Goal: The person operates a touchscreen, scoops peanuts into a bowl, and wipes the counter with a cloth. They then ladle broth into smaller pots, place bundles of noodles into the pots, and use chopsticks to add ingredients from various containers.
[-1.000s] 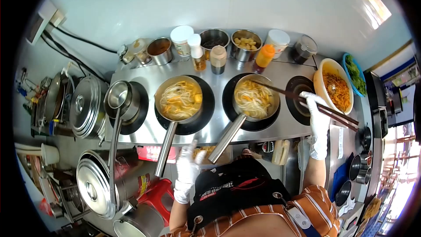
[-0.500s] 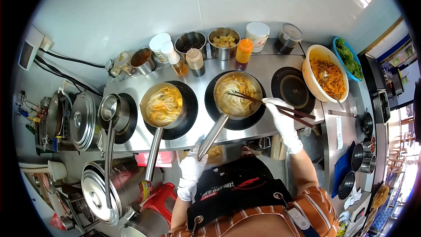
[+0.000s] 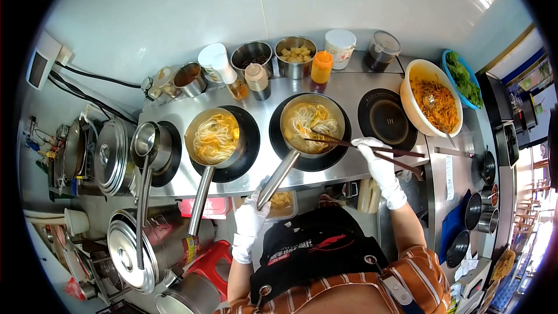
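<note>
My gloved left hand (image 3: 250,216) is wrapped round the end of the long metal handle of a saucepan (image 3: 279,177). Pale noodles (image 3: 311,121) and orange shreds sit in broth inside that pan, which rests on a black round hob plate (image 3: 325,161). In my gloved right hand (image 3: 372,158) is a pair of dark chopsticks (image 3: 343,143), their tips dipped in the broth at the pan's right side. To the left, a second saucepan (image 3: 204,168) of noodles stands on its own hob plate, untouched.
Along the wall stand a steel pot of yellow chunks (image 3: 295,55), an orange-capped bottle (image 3: 321,67) and white tubs (image 3: 340,47). A large bowl of shredded food (image 3: 431,104) with a spoon stands right, beside a bare hob plate (image 3: 387,121). Lidded steel pots (image 3: 131,256) and a red stool (image 3: 212,267) occupy the lower left.
The chopstick tips have moved right and down within the pan, with my right hand shifting slightly right and down. The noodles lie differently. The pan has tipped or shifted slightly left.
</note>
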Demonstrator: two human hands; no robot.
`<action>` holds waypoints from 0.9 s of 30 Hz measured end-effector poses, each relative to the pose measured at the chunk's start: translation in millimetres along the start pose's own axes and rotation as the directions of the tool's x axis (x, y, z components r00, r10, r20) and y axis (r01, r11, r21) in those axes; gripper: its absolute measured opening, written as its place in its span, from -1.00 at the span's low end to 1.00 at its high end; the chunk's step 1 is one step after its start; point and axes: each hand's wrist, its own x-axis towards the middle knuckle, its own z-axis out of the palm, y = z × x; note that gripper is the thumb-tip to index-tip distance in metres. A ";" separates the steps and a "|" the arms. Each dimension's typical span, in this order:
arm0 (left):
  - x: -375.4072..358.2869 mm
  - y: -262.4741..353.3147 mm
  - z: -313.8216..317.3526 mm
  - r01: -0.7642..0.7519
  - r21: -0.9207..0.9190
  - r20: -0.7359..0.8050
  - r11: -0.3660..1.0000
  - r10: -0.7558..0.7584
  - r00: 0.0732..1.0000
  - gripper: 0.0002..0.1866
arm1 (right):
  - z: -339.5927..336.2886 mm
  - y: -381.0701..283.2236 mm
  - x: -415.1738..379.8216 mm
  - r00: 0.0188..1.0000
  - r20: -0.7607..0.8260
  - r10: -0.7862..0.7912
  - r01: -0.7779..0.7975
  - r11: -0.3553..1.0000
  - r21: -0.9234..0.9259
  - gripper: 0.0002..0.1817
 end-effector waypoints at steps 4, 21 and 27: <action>-0.3 -2.6 1.9 -0.054 -0.005 -0.042 0.999 0.054 0.998 -0.45 | -17.0 -20.8 4.1 0.996 -0.088 0.004 -0.009 0.999 -0.052 -0.90; 1.0 0.9 8.2 -0.031 -0.004 -0.020 0.999 0.031 0.999 -0.44 | -14.4 -42.1 -1.7 0.982 -0.111 -0.154 0.129 0.970 -0.206 -0.87; 1.6 -5.6 13.6 -0.075 -0.018 -0.059 0.997 0.073 0.996 -0.45 | 15.3 -16.5 -0.9 0.997 0.041 -0.061 0.067 0.981 -0.179 -0.89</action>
